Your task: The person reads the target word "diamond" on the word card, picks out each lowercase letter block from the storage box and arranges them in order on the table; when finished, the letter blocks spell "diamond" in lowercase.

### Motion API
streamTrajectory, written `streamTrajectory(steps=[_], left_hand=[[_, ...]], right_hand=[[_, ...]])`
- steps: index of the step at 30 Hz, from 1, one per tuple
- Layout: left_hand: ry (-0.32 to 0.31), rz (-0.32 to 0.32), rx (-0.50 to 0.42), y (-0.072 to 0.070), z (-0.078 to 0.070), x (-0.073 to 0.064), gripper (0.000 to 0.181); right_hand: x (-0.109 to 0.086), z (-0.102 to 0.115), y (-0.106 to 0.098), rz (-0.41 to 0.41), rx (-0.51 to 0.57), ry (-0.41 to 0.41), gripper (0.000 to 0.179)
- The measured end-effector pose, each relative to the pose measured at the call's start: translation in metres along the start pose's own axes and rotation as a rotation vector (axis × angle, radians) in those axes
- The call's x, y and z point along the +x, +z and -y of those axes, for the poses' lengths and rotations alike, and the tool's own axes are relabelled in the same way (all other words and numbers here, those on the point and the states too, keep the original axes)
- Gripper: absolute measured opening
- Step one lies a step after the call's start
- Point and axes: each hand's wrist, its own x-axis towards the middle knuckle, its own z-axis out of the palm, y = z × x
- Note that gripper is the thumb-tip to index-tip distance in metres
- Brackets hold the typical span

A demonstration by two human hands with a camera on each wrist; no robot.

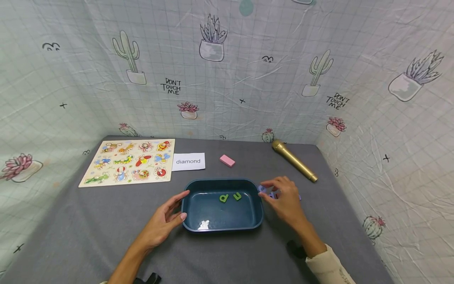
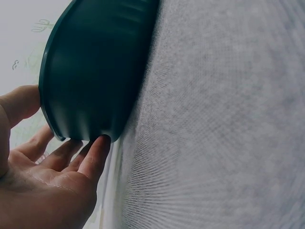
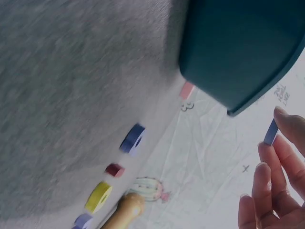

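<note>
My left hand point(image 1: 161, 223) holds the left end of a dark blue plastic tray point(image 1: 223, 229), thumb and fingers at its rim and outer wall. Two green letters, a "d" point(image 1: 223, 198) and what looks like a "u" point(image 1: 237, 196), lie inside on the tray's floor. Beside the right rim, my right hand point(image 1: 285, 199) pinches a small purple letter point(image 1: 261, 189) between thumb and fingers. The right wrist view shows that piece edge-on, raised off the table. Below and behind this hand, a blue letter point(image 3: 132, 138), a red piece point(image 3: 115, 170) and a yellow letter point(image 3: 98, 196) sit on the cloth.
A wooden insect puzzle board point(image 1: 127, 163) lies at the back left, alongside a white card point(image 1: 188, 161) reading "diamond". A pink eraser-like block point(image 1: 227, 161) is behind the tray. To the right rests a gold microphone point(image 1: 294, 161). Printed curtain point(image 1: 227, 86) encloses the grey table.
</note>
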Motion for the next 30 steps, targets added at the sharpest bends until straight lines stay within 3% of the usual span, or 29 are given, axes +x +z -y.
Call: streamTrajectory(steps=[13, 30], left_hand=[[-0.008, -0.002, 0.024, -0.001, -0.002, 0.000, 0.065], [0.022, 0.002, -0.013, 0.000, -0.001, 0.000, 0.065]], right_hand=[[-0.007, -0.023, -0.015, -0.047, -0.045, 0.012, 0.035], [-0.017, -0.052, -0.039, -0.103, -0.109, 0.002, 0.036]])
